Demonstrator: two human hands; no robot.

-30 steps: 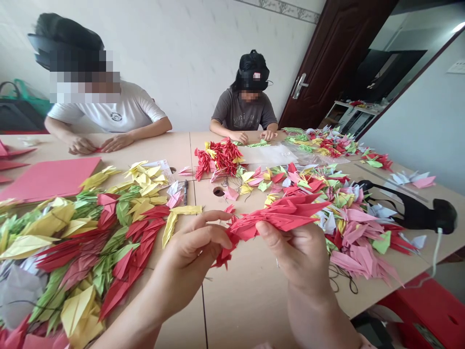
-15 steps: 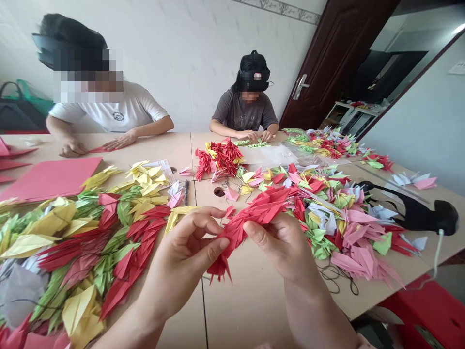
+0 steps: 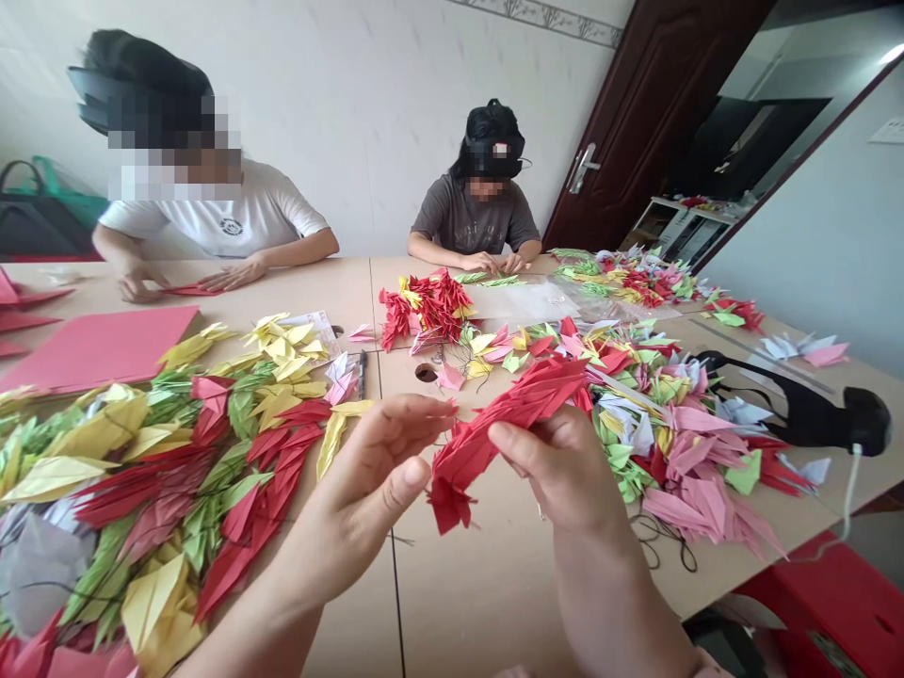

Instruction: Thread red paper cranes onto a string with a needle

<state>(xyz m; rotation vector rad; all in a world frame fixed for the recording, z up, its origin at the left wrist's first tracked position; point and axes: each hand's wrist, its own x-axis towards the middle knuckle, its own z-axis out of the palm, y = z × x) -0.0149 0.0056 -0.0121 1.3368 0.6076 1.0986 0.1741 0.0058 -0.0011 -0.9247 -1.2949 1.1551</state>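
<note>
My right hand point(image 3: 572, 461) is closed around a thick bunch of red folded paper cranes point(image 3: 487, 438), thumb on top. The bunch is held above the table at a slant, its lower end toward me and to the left. Just left of it, my left hand point(image 3: 385, 480) has its thumb and fingers apart, with no grip on the bunch. A small red paper tip shows at its fingertips; whether they touch it I cannot tell. Under the right hand, part of the bunch is hidden.
Left lie strung yellow, green and red paper cranes point(image 3: 233, 471) and red paper sheets point(image 3: 105, 344). Right is a pile of mixed cranes point(image 3: 685, 443), beside a black strap device point(image 3: 812, 419). A pen point(image 3: 363, 374) lies mid-table. Two people point(image 3: 218, 207) work across the table.
My left hand has let go of the bunch's lower end, its thumb lifting away to the left. The right hand has moved the bunch slightly right.
</note>
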